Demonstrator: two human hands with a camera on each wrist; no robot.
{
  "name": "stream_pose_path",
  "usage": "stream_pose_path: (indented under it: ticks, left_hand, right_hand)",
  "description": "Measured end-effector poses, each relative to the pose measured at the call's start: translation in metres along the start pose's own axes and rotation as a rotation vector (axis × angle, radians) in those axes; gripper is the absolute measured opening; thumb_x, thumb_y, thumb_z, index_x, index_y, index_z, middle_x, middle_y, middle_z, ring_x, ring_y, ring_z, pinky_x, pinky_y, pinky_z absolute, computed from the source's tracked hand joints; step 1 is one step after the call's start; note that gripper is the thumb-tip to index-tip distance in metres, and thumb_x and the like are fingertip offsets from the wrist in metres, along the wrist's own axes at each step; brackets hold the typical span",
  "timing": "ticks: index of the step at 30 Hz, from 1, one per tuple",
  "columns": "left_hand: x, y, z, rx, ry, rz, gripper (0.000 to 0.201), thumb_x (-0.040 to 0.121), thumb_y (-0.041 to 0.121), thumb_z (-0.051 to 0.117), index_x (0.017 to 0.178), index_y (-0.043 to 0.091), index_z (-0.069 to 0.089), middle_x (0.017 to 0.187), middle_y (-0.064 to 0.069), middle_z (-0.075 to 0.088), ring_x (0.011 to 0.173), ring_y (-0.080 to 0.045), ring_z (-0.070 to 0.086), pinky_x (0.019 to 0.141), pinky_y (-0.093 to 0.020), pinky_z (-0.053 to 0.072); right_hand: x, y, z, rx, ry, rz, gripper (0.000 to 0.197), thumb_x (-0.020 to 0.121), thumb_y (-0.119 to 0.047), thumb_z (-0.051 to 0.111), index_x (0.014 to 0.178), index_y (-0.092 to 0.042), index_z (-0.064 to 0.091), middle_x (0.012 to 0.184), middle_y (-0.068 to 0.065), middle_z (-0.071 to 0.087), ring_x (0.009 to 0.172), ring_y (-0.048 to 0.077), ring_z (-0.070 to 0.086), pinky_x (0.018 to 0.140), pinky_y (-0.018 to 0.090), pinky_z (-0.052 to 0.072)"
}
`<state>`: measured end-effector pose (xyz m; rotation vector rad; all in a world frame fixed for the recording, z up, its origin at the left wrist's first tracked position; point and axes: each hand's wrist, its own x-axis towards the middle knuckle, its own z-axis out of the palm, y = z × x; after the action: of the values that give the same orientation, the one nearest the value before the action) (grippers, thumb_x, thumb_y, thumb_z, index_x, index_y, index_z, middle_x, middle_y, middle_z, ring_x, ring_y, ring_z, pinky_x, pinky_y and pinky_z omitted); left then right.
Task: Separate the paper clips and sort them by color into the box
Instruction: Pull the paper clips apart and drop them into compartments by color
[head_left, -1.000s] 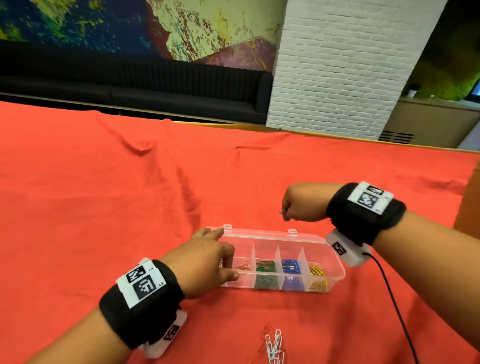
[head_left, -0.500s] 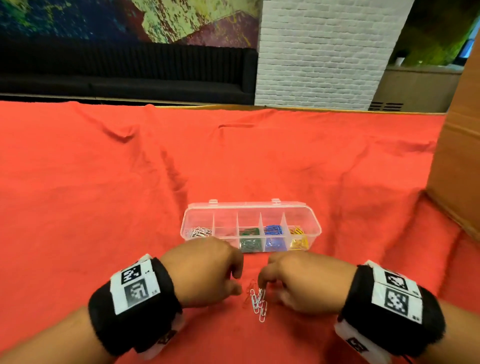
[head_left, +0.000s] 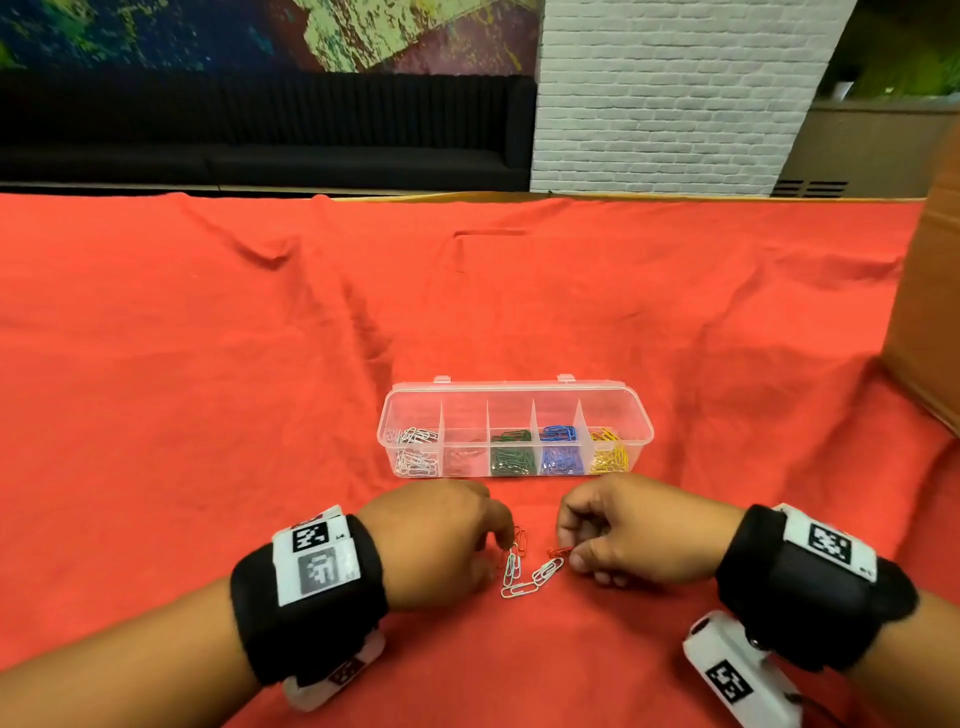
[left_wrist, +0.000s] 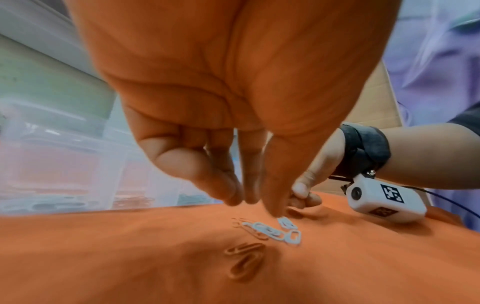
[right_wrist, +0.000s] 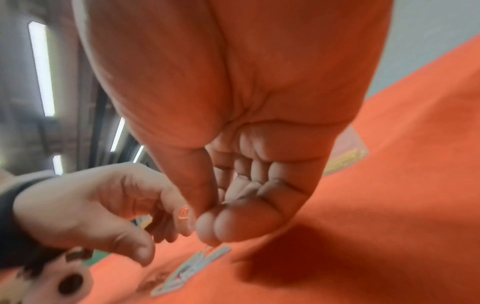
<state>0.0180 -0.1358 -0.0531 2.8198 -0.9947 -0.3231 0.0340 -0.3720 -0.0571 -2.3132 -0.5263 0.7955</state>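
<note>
A clear compartment box (head_left: 641, 441) stands open on the red cloth, holding white, red, green, blue and yellow clips in separate sections. In front of it lies a short chain of linked paper clips (head_left: 522, 582), mostly white. My right hand (head_left: 569, 553) pinches the red clip (head_left: 557, 552) at the chain's right end between thumb and forefinger (right_wrist: 205, 224). My left hand (head_left: 498, 553) hovers over the left end with fingers pointing down. Its thumb tip (left_wrist: 274, 209) touches a white clip (left_wrist: 285, 222). Another red clip (left_wrist: 244, 261) lies loose under that hand.
A brown cardboard box (head_left: 930, 312) stands at the right edge of the table. The wrinkled red cloth (head_left: 208, 364) covers the whole tabletop. Beyond the far edge are a black bench and a white brick pillar.
Both hands came back from the box to the clips in front of it. Since half a second ago they have moved apart and the chain lies drawn out between them.
</note>
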Motion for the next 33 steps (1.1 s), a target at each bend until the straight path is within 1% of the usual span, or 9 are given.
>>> stream_pose_path:
  ticks: [5,10,15,19,23,26,29,31,33]
  left_hand:
    - [0.014,0.017,0.009,0.045,-0.07,0.04,0.044,0.075,0.062,0.065,0.102,0.028,0.064,0.095,0.007,0.063,0.087,-0.018,0.061,0.074,-0.033,0.052]
    - [0.017,0.015,0.014,0.054,-0.063,0.079,0.017,0.081,0.04,0.062,0.09,0.025,0.063,0.093,0.004,0.066,0.086,-0.02,0.062,0.072,-0.037,0.053]
    - [0.008,0.002,0.01,-0.115,-0.061,0.054,0.015,0.081,0.036,0.062,0.09,0.025,0.063,0.085,0.007,0.068,0.076,-0.011,0.061,0.069,-0.031,0.052]
    - [-0.001,-0.017,-0.001,-0.35,0.026,-0.065,0.011,0.081,0.031,0.071,0.089,0.024,0.067,0.079,0.012,0.07,0.07,0.0,0.063,0.069,-0.025,0.052]
    - [-0.012,-0.027,-0.004,-0.343,0.043,-0.13,0.012,0.08,0.033,0.071,0.088,0.025,0.067,0.079,0.013,0.07,0.072,-0.001,0.063,0.07,-0.024,0.052]
    - [-0.021,-0.024,0.0,-0.266,-0.009,-0.151,0.015,0.079,0.035,0.069,0.09,0.025,0.068,0.08,0.012,0.07,0.073,-0.003,0.062,0.067,-0.021,0.048]
    - [-0.029,-0.022,0.003,-0.156,-0.004,-0.22,0.017,0.078,0.036,0.068,0.092,0.026,0.066,0.08,0.014,0.066,0.073,-0.004,0.057,0.064,-0.02,0.042]
    - [-0.03,-0.024,0.003,-0.125,0.013,-0.243,0.02,0.077,0.037,0.068,0.094,0.027,0.064,0.082,0.013,0.065,0.076,-0.006,0.056,0.065,-0.023,0.041]
    - [-0.03,-0.025,0.001,-0.091,0.008,-0.226,0.028,0.076,0.039,0.069,0.102,0.03,0.063,0.089,0.012,0.065,0.081,-0.008,0.057,0.066,-0.023,0.039]
  right_hand:
    - [-0.004,0.002,-0.004,0.276,-0.004,0.038,0.009,0.087,-0.002,0.067,0.089,-0.011,0.065,0.066,0.006,0.067,0.06,0.019,0.063,0.056,0.026,0.054]
    - [-0.01,0.005,-0.006,0.398,0.032,0.047,0.008,0.09,-0.001,0.062,0.089,-0.009,0.063,0.066,0.002,0.065,0.057,0.013,0.062,0.052,0.024,0.052]
    - [-0.01,0.0,-0.012,0.577,0.04,0.056,0.008,0.093,-0.001,0.057,0.089,-0.008,0.058,0.071,0.006,0.065,0.057,0.012,0.061,0.05,0.022,0.05]
    - [0.005,-0.017,-0.026,0.366,0.196,-0.005,0.011,0.091,-0.005,0.062,0.082,-0.011,0.059,0.068,0.004,0.065,0.055,0.013,0.06,0.049,0.024,0.049]
    - [0.039,-0.041,-0.043,0.089,0.395,-0.063,0.015,0.086,-0.02,0.068,0.074,-0.013,0.064,0.069,0.012,0.07,0.054,0.015,0.06,0.052,0.03,0.05]
    - [0.064,-0.063,-0.047,-0.01,0.413,-0.061,0.016,0.083,-0.024,0.074,0.08,-0.01,0.067,0.069,0.006,0.071,0.057,0.013,0.061,0.057,0.029,0.052]
    - [0.077,-0.077,-0.044,-0.073,0.438,-0.084,0.02,0.073,-0.021,0.083,0.081,-0.019,0.065,0.072,-0.004,0.066,0.066,0.013,0.061,0.068,0.032,0.053]
    - [0.072,-0.081,-0.038,-0.176,0.451,-0.131,0.02,0.072,-0.02,0.081,0.076,-0.023,0.062,0.07,-0.009,0.06,0.064,0.009,0.057,0.064,0.026,0.047]
    - [0.06,-0.081,-0.027,-0.32,0.341,-0.171,0.014,0.073,-0.021,0.078,0.076,-0.02,0.064,0.066,-0.01,0.059,0.059,0.003,0.053,0.058,0.021,0.041]
